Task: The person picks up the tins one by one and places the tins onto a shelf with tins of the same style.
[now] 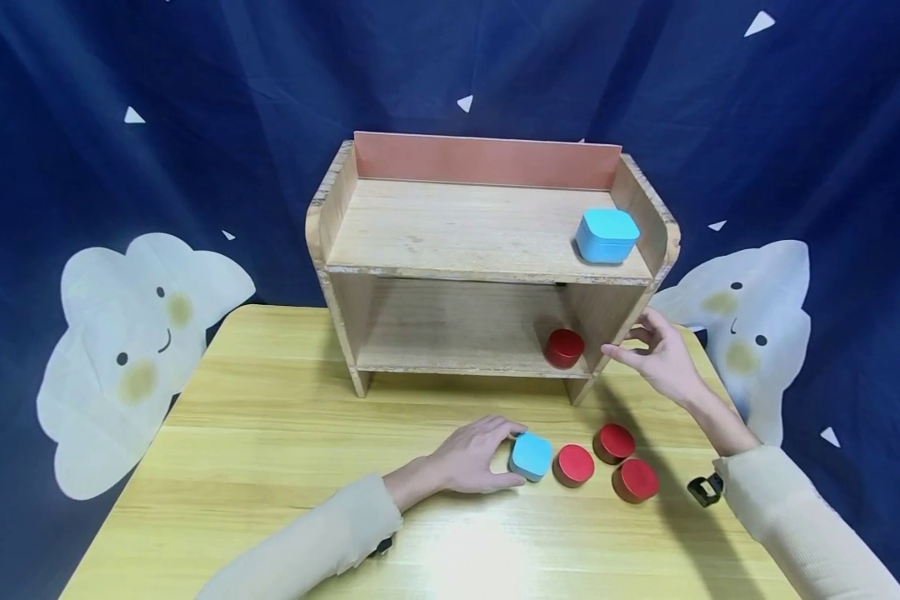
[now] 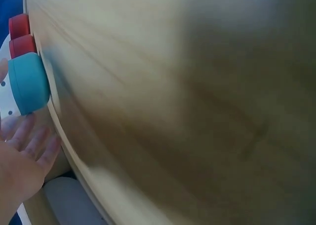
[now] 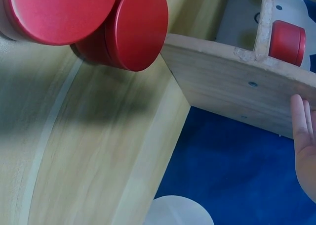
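A person's left hand (image 1: 474, 457) curls its fingers (image 1: 495, 433) over a blue box (image 1: 531, 456) on a yellow table (image 1: 270, 467), thumb under the box's near edge, gripping it from the left. Just beyond those fingertips, on the far side of the box, three red tins (image 1: 573, 465) lie in a loose cluster, the nearest almost touching the box.

The right hand (image 1: 656, 354) hovers at the right wall of a wooden shelf (image 1: 487, 250), fingers loosely bent and slightly spread, holding nothing; the fingertips sit at or just off the wall's front edge, and contact cannot be told. Inside that wall, past the fingertips, a fourth red tin (image 1: 564, 347) stands on the lower board. Above the fingers, a second blue box (image 1: 607, 235) rests at the right end of the top board. The shelf wall stands between the right hand and the lower tin.

Behind everything hangs a dark blue backdrop (image 1: 195, 100) printed with white clouds.

The left wrist view shows the palm (image 2: 19, 156) open beneath the blue box (image 2: 28, 84), with two red tins stacked in line beyond it, a lineup the head view spreads apart. The right wrist view shows straight fingers (image 3: 305, 136) held together beside the shelf's wall (image 3: 232, 86), and the lower tin (image 3: 287, 42) beyond an upright.
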Demonstrator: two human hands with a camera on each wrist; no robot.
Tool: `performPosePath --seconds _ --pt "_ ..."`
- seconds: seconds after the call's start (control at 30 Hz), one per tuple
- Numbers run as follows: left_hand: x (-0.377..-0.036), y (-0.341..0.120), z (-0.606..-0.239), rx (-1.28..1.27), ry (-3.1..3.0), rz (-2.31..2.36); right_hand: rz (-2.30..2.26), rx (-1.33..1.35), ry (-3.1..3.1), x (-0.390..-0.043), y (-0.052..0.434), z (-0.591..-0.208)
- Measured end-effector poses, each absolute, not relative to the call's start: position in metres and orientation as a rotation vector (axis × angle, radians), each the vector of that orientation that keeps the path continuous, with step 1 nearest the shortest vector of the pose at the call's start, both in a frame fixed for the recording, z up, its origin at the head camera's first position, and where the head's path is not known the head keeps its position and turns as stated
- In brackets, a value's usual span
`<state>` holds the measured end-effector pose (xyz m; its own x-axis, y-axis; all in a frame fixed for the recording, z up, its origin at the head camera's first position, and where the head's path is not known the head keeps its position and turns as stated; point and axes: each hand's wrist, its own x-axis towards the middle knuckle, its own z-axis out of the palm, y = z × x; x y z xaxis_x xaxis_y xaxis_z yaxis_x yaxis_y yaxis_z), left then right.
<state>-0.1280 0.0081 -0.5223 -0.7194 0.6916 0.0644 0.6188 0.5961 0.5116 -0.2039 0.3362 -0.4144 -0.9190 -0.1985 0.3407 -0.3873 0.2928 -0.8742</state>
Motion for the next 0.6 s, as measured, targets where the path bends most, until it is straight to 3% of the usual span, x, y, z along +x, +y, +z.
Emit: performPosePath --seconds 0.6 --pt "-0.143 0.025 -0.525 1.277 2.721 0.539 1.65 0.532 -2.417 -0.205 0.337 -0.415"
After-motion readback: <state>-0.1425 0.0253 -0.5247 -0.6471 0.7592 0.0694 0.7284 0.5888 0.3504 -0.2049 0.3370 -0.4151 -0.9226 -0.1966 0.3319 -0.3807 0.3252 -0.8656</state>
